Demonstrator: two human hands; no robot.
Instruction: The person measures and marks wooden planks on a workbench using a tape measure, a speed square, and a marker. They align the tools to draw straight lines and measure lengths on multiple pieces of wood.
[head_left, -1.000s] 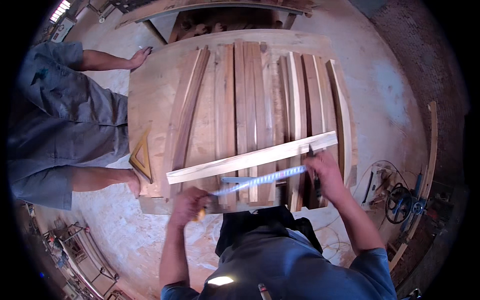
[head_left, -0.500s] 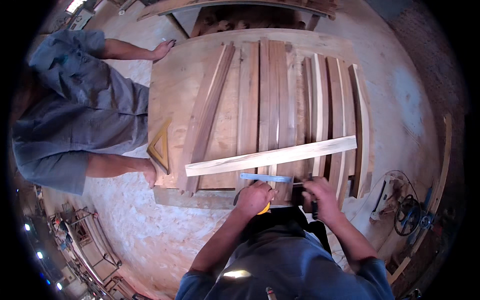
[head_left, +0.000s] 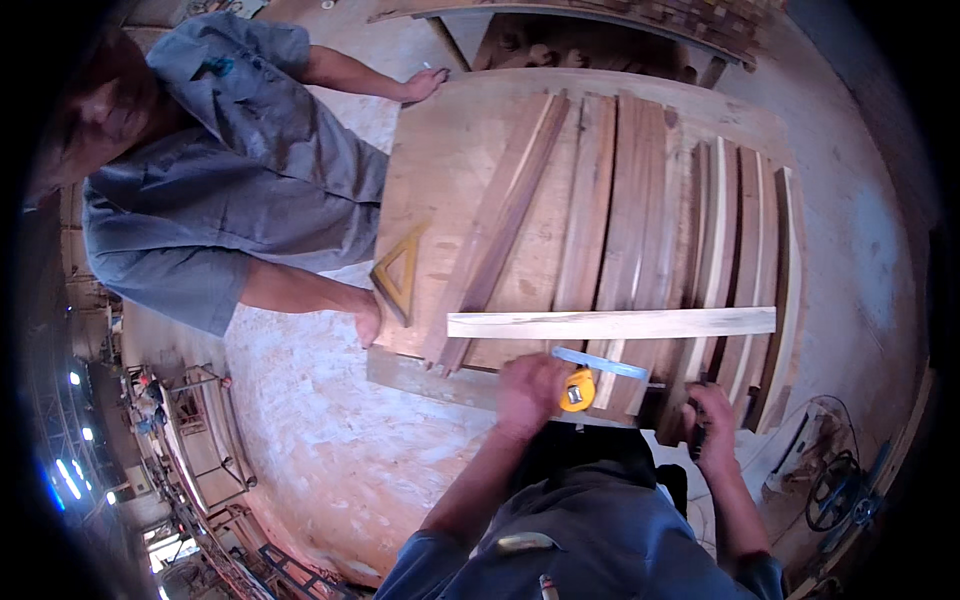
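My left hand, slightly smeared, is closed at the side of a yellow tape measure, over the near edge of the table. My right hand is wrapped round a slim dark object whose kind I cannot make out. Between the hands and a pale wooden board lies a flat blue-grey strip. That board rests crosswise over several brown wooden strips, some pale-edged, on a plywood tabletop.
At the left a person in grey leans over, both hands at the table's left edge. A yellow set square lies near them. Beyond stands another table with wood pieces. A handwheel machine is at the lower right.
The view has swung, so the table appears farther right. My left hand has moved left from the blue-grey strip, and the tape measure's face now shows. My right hand has moved away to the right.
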